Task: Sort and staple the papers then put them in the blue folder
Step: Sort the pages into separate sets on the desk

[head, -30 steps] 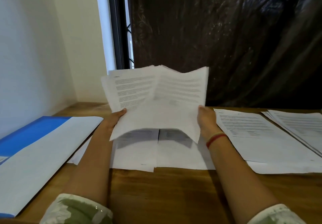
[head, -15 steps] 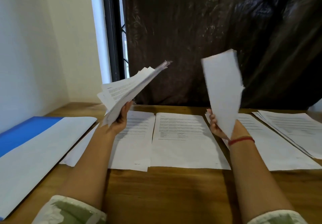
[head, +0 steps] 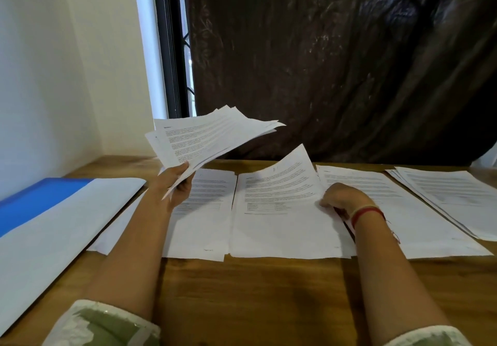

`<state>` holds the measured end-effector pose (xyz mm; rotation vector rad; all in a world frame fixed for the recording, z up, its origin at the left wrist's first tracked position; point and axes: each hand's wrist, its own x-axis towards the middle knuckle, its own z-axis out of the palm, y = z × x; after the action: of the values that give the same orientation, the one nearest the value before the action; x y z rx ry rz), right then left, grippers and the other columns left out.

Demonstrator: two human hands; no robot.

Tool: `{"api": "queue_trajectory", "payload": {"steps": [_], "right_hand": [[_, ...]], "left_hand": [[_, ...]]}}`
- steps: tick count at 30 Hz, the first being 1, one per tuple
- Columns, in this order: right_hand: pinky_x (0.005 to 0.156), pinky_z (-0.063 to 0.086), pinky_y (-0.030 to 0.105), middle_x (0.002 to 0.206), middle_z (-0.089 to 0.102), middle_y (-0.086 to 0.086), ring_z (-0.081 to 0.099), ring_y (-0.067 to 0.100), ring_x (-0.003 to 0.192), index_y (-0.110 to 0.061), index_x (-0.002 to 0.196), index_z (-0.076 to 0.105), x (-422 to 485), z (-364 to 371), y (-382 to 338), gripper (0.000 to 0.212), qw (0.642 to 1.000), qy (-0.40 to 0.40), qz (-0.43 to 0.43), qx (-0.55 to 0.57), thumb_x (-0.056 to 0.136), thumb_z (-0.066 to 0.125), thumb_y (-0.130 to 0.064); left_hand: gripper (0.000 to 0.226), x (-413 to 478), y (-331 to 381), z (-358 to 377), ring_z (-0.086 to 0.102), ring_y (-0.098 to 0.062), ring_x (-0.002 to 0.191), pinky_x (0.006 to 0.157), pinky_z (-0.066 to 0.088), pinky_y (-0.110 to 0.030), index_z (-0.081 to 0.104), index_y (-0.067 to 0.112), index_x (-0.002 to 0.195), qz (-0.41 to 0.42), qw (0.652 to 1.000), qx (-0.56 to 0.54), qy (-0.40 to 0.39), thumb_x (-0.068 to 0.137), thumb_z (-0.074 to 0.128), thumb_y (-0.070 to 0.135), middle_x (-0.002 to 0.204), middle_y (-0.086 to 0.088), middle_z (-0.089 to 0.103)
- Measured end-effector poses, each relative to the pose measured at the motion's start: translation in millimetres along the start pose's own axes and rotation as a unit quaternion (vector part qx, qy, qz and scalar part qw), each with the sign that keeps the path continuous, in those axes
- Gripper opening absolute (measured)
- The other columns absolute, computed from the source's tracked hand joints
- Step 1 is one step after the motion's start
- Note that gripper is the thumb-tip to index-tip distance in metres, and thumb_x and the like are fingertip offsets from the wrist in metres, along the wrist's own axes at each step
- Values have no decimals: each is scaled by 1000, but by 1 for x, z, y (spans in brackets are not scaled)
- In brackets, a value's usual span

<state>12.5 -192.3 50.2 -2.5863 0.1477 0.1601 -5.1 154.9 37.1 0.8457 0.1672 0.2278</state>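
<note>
Clutching a fanned sheaf, left grip; right grip pinching one sheet on middle pile.

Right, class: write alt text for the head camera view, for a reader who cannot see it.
A person's left hand holds a fanned sheaf of papers above a wooden table, while the right hand holds a single sheet on the middle pile. A blue folder lies at the left.

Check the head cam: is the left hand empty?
No, the left hand grips a fanned stack of printed sheets raised above the wooden table.
</note>
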Motion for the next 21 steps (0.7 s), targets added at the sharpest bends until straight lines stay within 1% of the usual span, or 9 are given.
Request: {"api": "queue_trajectory", "payload": {"steps": [3,4,6,8,10,13,15,17,21], "right_hand": [[88,52,33,100,61,8,61,24,90,-10,104,55,-5,1,0,24,1000,6,2,21,89,67,-25],[88,52,32,100,62,6,60,22,88,-12,102,55,-8,0,-1,27,1000,28,5,9,89,68,-30],[84,45,28,111,63,6,56,21,89,-13,108,56,-13,-4,-4,34,991,122,16,-56,90,64,-41],[87,46,33,122,62,9,58,27,99,-14,114,58,-12,-5,-9,41,977,212,2,-16,93,57,-48],[92,50,39,118,64,11,61,29,100,-14,106,60,-6,-4,-19,43,962,177,-44,203,93,53,-54],[83,57,36,105,68,4,65,24,92,-17,105,62,-13,3,-37,39,903,-5,-79,423,90,59,-53],[80,57,33,96,68,3,66,22,88,-18,93,64,-12,14,-43,21,910,-18,-103,401,87,71,-37],[86,57,37,90,68,6,67,26,87,-14,85,66,-4,24,-44,15,937,61,-101,330,82,77,-24],[84,56,38,83,66,2,65,24,80,-19,77,59,-1,34,-46,22,939,89,-94,318,79,80,-27]], "left_hand": [[22,-11,0,-3,61,1,95,86,45,-5,58,4,104,-28,1000,11,0,103,40,15,57,3,69],[24,-15,0,0,62,4,85,77,45,-2,56,7,94,-40,998,42,5,104,37,18,50,3,64],[20,-22,0,2,61,-1,49,44,45,-8,55,11,100,-40,991,129,0,104,38,22,49,2,62],[24,-27,-2,4,65,-11,64,47,53,-20,56,11,121,-14,982,191,-10,101,45,19,82,-7,71],[34,-30,-5,7,66,-21,83,61,59,-30,53,9,131,-5,981,192,-28,98,51,15,104,-9,69],[30,-35,-10,12,71,-18,80,61,58,-27,59,8,125,-9,970,235,-55,95,56,13,91,-3,75],[38,-34,-12,11,70,-22,92,71,57,-31,56,9,131,-16,963,263,-59,94,59,18,102,-5,74],[40,-36,-12,13,68,-23,96,76,56,-33,55,9,132,-19,958,278,-65,94,60,20,107,-7,72],[18,-41,-12,16,70,-11,68,62,58,-24,62,8,111,36,954,292,-56,94,59,11,75,5,74]]}}
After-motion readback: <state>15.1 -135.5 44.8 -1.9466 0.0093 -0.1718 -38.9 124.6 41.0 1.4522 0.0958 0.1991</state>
